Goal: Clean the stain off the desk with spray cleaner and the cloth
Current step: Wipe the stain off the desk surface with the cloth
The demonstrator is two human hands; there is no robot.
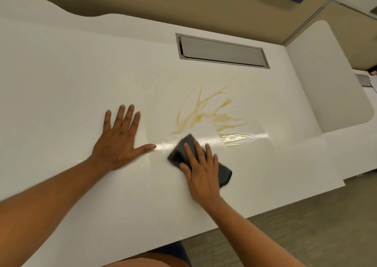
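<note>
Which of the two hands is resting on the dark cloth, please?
The right hand: its fingers lie straight across the dark cloth. The left hand lies flat on the bare desk, apart from the cloth.

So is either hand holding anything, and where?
Nothing is gripped. The right hand presses flat on top of the dark grey cloth; the left hand lies flat on the white desk.

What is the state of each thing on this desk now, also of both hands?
stain: yellow-brown streaks, smeared, not wiped off
desk: glossy wet patch near the stain
cloth: dark, folded, flat on the desk
right hand: fingers straight, presses the cloth
left hand: flat on the desk, fingers spread
cable hatch: lid down
</note>
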